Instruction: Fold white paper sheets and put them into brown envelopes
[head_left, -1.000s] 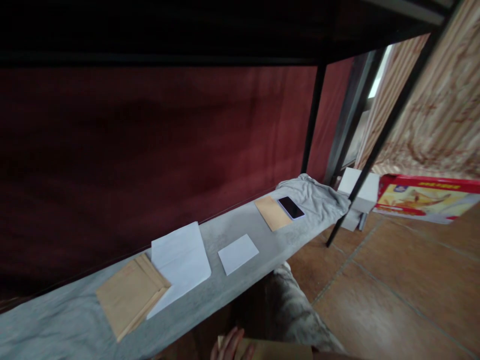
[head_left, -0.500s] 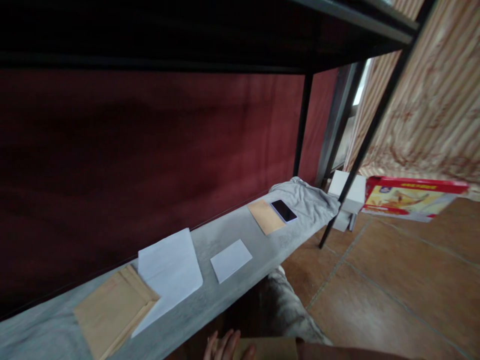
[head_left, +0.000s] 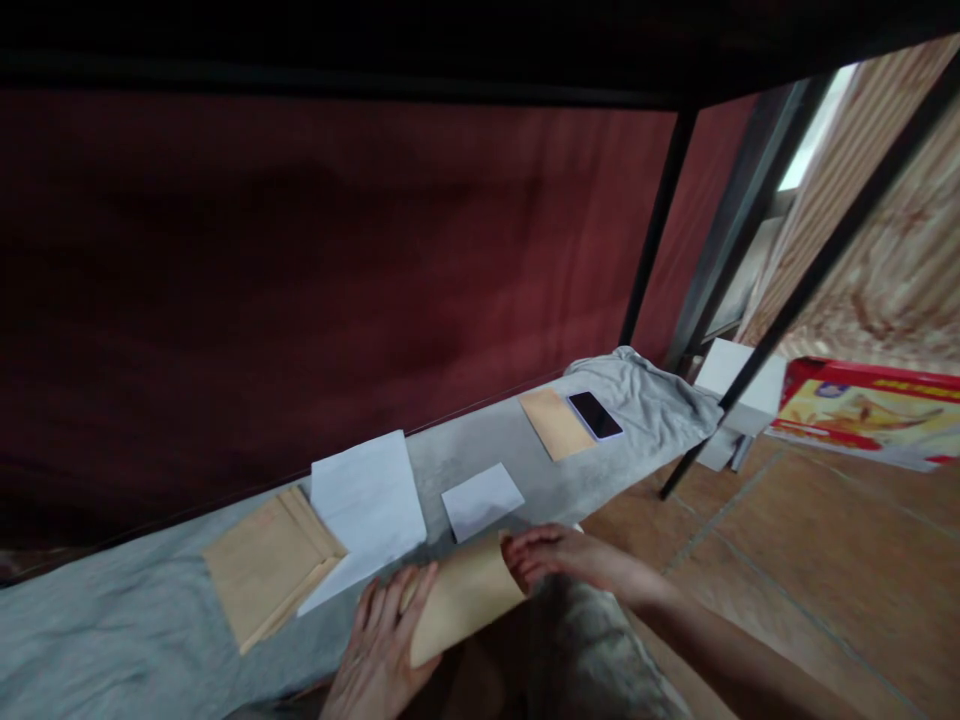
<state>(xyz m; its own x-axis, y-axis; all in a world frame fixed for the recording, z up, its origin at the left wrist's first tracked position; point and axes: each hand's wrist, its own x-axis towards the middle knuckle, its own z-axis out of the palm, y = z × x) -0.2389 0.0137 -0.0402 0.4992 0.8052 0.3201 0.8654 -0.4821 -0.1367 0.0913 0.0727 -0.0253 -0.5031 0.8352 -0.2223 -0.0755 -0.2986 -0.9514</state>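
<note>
Your left grip (head_left: 379,640) is closed around the left end of a brown envelope (head_left: 465,600), fingers spread along it. Your right grip (head_left: 544,555) has its fingers curled at the other end; can't tell if they pinch. Envelope sits at the near edge of the cloth-covered surface (head_left: 551,500), looks slightly bowed. To handle it well, keep the left hold light, support the right end, and don't squeeze the ends together, or the paper may crease. White card (head_left: 484,500) just beyond it; mind its near edge. White sheet (head_left: 371,500) farther left, partly under a brown envelope stack (head_left: 274,560). Tan envelope (head_left: 559,425) farther right, phone (head_left: 596,415) right beside it, screen dark. Red-and-yellow box (head_left: 870,410) on the floor: yellow lettering and a blue logo, too blurred to read.
</note>
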